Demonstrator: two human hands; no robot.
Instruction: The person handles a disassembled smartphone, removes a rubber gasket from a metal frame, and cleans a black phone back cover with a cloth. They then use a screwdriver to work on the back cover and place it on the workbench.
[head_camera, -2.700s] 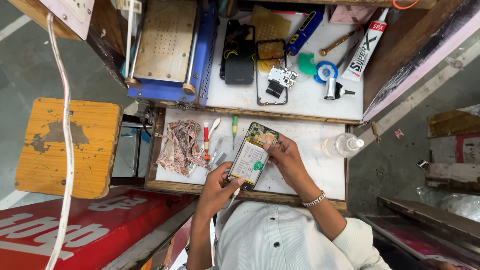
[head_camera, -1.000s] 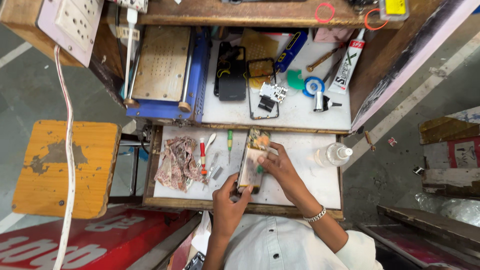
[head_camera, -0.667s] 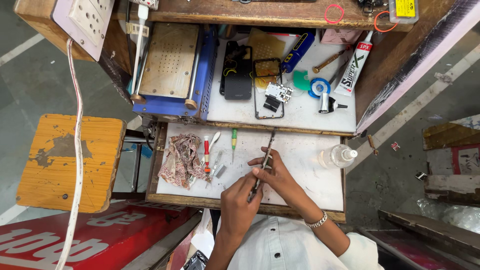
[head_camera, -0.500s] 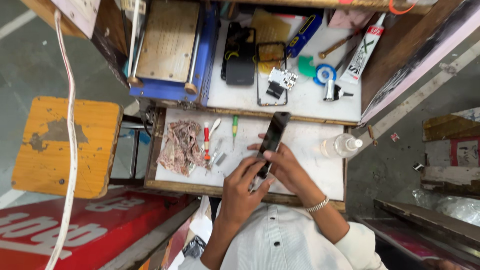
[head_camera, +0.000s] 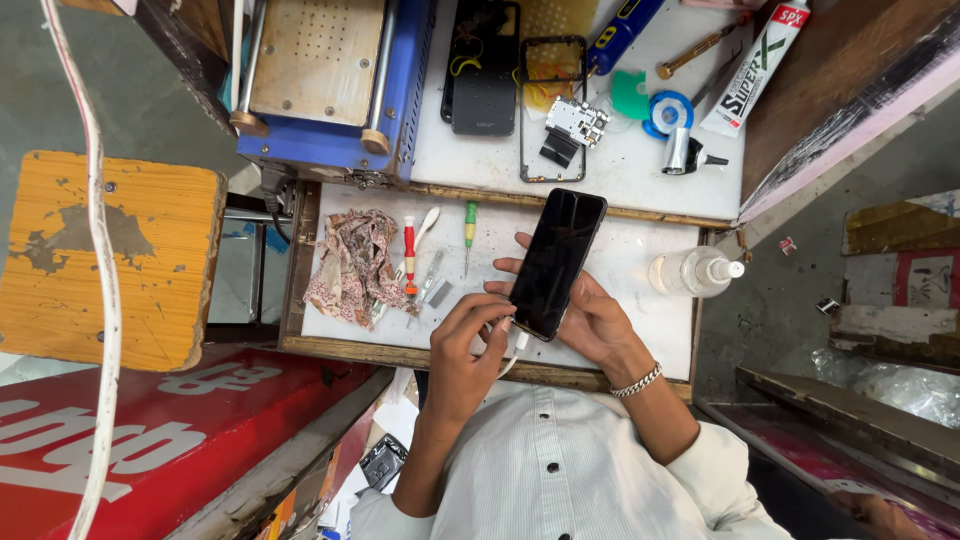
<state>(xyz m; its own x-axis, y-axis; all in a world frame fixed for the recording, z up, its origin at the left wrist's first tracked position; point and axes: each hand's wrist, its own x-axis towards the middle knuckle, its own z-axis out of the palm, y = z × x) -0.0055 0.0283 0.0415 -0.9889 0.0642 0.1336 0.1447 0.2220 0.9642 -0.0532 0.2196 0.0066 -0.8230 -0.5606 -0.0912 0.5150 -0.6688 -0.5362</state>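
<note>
Now cradling a black phone (head_camera: 557, 262) screen-up in the right hand (head_camera: 590, 320), fingers curled under and around it, above the white tray (head_camera: 620, 270). Pinching a white cable plug (head_camera: 515, 345) at its lower end with the left hand (head_camera: 465, 345).

On the white desk (head_camera: 640, 255) lie a crumpled patterned cloth (head_camera: 350, 265), a red-handled screwdriver (head_camera: 409, 252) and a green-handled screwdriver (head_camera: 469, 232), with what may be tweezers (head_camera: 428, 285) just beside the red one. A clear plastic bottle (head_camera: 693, 272) lies on its side near the desk's right edge. Further back stand a blue machine with a perforated metal plate (head_camera: 320, 80), a dark phone back (head_camera: 482, 70), an empty phone frame (head_camera: 552, 110) with a small circuit board (head_camera: 577, 122) on it, a blue tape roll (head_camera: 668, 112) and a white glue tube (head_camera: 755, 68). A worn orange stool (head_camera: 105, 260) stands off to the left.
</note>
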